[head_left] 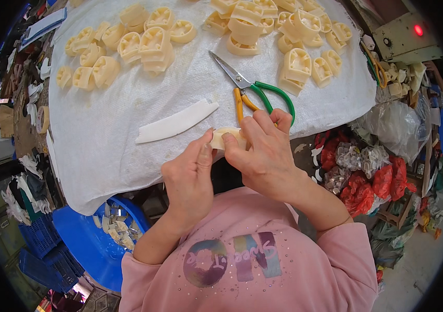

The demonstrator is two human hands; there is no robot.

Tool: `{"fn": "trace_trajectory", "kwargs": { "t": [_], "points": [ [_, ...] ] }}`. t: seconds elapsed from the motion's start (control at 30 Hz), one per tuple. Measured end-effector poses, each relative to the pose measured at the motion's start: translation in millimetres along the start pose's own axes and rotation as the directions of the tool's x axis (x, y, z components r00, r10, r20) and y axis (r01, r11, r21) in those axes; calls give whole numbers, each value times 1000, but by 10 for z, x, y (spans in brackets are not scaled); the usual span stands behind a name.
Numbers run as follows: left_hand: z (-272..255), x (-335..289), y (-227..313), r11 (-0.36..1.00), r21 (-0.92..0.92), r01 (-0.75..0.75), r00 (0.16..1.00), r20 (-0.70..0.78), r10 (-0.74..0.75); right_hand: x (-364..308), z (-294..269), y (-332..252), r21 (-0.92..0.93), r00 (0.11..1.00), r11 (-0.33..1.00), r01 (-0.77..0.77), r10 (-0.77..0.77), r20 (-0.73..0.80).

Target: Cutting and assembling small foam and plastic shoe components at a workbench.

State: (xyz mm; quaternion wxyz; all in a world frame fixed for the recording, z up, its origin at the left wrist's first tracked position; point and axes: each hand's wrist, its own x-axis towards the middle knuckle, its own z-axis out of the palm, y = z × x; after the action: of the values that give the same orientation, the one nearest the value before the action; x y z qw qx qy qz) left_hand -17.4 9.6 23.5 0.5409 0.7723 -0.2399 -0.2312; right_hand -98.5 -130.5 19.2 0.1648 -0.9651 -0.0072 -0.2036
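Both hands hold one cream plastic piece [223, 137] in front of my body, just over the near edge of the cloth-covered table. My left hand [190, 166] pinches its left end between thumb and fingers. With the thumb pressed on its upper face, my right hand [265, 156] grips the other end. A curved white strip [177, 122] lies flat on the cloth to the left. Beyond my right hand rest scissors [247, 86] with partly open blades and green and yellow handles. Several hollow cream plastic pieces [151, 49], shaped like shoe heels, stand in clusters farther back, some stacked.
White cloth [96, 135] covers the table and hangs over its near edge. A blue tub [78, 236] with light-coloured scraps stands at lower left beside blue crates [47, 260]. Red plastic bags [357, 192] lie at right. A machine with a red light [418, 30] stands at far right.
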Motion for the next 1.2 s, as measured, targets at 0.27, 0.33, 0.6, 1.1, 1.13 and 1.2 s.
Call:
{"fn": "trace_trajectory", "kwargs": {
  "t": [0.27,0.33,0.6,1.1,1.13,1.2],
  "points": [
    [-154,83,-74,976,46,-212,964,176,201,-57,161,163,142,992,989,-36,53,-119],
    [-189,155,-159,962,-260,-81,967,212,139,-83,141,191,211,985,977,-39,73,-156],
    [-95,223,-194,557,-568,606,693,721,-20,-89,39,147,468,996,884,8,36,-86],
    [14,166,-207,752,-603,267,933,356,-46,-105,44,235,408,987,913,22,45,-154],
    [-23,123,-307,831,-554,57,978,199,66,-108,30,246,402,986,915,17,50,-158],
    [-33,83,-364,873,-463,-151,980,47,194,-113,21,237,408,990,913,12,47,-134]
  ]
}}
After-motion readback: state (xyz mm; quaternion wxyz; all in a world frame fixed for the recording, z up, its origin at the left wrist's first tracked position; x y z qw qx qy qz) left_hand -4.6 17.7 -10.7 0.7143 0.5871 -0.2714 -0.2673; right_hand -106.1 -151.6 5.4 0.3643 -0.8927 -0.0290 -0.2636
